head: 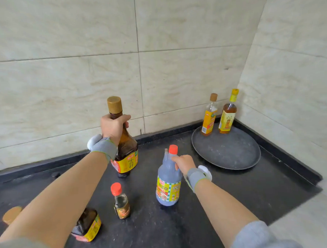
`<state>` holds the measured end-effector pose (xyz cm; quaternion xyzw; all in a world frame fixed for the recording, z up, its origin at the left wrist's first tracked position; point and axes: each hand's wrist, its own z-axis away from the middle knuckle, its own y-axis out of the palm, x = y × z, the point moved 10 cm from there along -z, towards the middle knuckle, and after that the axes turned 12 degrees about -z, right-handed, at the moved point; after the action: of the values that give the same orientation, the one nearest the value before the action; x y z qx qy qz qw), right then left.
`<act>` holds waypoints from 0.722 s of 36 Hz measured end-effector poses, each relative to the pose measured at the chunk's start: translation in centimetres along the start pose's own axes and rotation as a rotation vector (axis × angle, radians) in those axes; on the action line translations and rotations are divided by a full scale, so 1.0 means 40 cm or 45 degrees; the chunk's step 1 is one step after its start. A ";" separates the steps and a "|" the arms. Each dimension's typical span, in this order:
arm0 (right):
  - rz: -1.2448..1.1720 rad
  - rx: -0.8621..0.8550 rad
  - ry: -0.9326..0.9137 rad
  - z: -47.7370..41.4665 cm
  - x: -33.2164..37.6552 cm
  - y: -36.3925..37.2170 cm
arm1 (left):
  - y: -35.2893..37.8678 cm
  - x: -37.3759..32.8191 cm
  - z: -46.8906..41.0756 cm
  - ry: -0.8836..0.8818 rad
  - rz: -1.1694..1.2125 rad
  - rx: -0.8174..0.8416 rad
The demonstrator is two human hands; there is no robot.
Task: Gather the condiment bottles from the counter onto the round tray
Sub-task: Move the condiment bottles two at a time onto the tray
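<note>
My left hand (112, 127) grips the neck of a tall brown bottle (125, 152) with a gold cap and yellow label, tilted above the dark counter. Around the handle of a grey-blue bottle (169, 188) with a red cap, my right hand (183, 162) is closed; its base seems to sit on the counter. The round dark tray (226, 152) lies in the right corner, carrying two yellow-labelled oil bottles (209, 119) (227, 114) at its far rim. A small red-capped dark bottle (120, 202) stands near the front. Another brown bottle (87, 225) is partly hidden under my left forearm.
The dark counter (229, 202) is bounded by tiled walls behind and to the right, with a raised dark rim along them. A pale surface adjoins the counter at the front right. Metal hooks hang at the top of the wall.
</note>
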<state>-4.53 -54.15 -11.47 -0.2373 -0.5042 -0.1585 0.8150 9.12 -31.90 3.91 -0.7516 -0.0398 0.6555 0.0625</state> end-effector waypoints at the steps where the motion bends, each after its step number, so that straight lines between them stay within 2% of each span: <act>1: -0.003 -0.038 0.015 0.000 0.001 -0.019 | 0.006 -0.004 0.002 -0.004 -0.001 0.006; 3: -0.097 -0.154 0.041 -0.021 -0.010 -0.138 | 0.121 -0.013 0.006 -0.016 -0.010 0.084; 6: -0.118 -0.208 0.050 -0.039 0.010 -0.231 | 0.185 0.001 0.006 -0.052 -0.005 0.089; 11: -0.266 -0.403 -0.026 -0.192 0.108 -0.547 | 0.491 -0.003 0.003 -0.122 0.035 0.165; 15: -0.221 -0.412 -0.082 -0.346 0.146 -0.737 | 0.729 0.032 0.002 -0.231 0.030 0.147; 19: -0.120 -0.411 -0.084 -0.476 0.155 -0.835 | 0.840 0.093 0.005 -0.410 0.044 0.072; 22: -0.063 -0.331 -0.047 -0.586 0.130 -0.890 | 0.921 0.150 0.003 -0.533 0.052 0.025; 26: -0.103 -0.301 0.004 -0.688 0.066 -0.964 | 1.013 0.175 -0.022 -0.488 -0.078 0.020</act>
<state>-2.00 -101.54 -10.78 -0.3110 -0.4900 -0.2499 0.7750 10.06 -71.02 -8.75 -0.6108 -0.0688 0.7848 0.0795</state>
